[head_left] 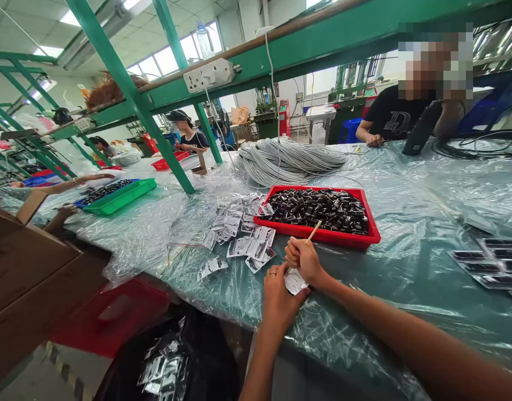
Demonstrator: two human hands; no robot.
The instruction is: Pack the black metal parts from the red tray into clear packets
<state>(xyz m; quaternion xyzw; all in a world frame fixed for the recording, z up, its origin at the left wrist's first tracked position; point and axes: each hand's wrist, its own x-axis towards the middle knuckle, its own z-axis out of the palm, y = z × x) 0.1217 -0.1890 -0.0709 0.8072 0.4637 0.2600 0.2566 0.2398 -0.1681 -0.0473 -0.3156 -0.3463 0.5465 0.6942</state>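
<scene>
Cardboard of a brown box [25, 267] is seen at the far left, with a red plastic bin [109, 317] below the table edge beside it. Further back, a green plastic tray [120, 196] filled with small dark parts is set on the clear plastic sheeting [406, 223] that covers the table. Small clear plastic pouches [239, 234] are scattered in a loose pile near the middle, just left of a red rectangular tray [322, 236] heaped with small black components [322, 209]. Behind that tray a thick bundle of grey cables [289, 159] is coiled.

A small white-and-clear pouch [295, 281] is pinched at the table edge by the left hand [278, 298], whose fingers are closed on it; a ring is worn on one finger. The pouch lies directly under the right hand [301, 259], which is closed in a fist around a thin wooden stick [314, 231]. The stick is tilted up and to the right, its tip over the near rim of the red tray.

At the far right, flat dark sachets [489, 262] are laid in rows. A white logo is visible on the black shirt [395, 120] of a person seated across the table, but no writing can be read anywhere.
</scene>
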